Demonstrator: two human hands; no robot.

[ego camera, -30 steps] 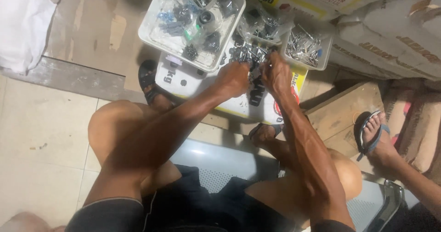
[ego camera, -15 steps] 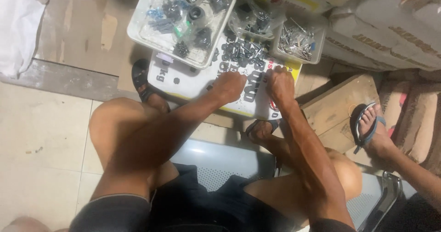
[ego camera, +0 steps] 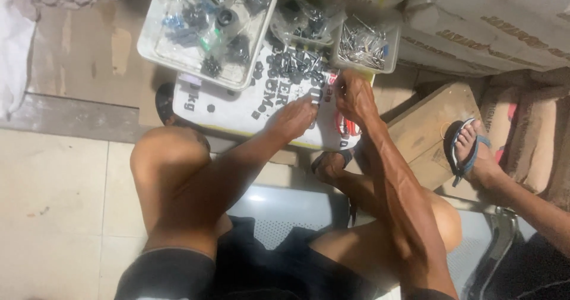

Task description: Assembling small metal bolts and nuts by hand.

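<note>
Left hand (ego camera: 295,117) and right hand (ego camera: 354,96) on white sack (ego camera: 237,107) (dark screws (ego camera: 291,65) scattered)

Both hands sit close together on the white sack (ego camera: 237,107), the left hand (ego camera: 295,119) and right hand (ego camera: 355,95) almost touching. Bare sack lies open to the left. Ahead, a heap of dark small parts (ego camera: 291,65) and three crowded trays (ego camera: 178,54) block the way. A wooden board (ego camera: 430,119) and another person's sandalled foot (ego camera: 472,151) hem the right
</note>
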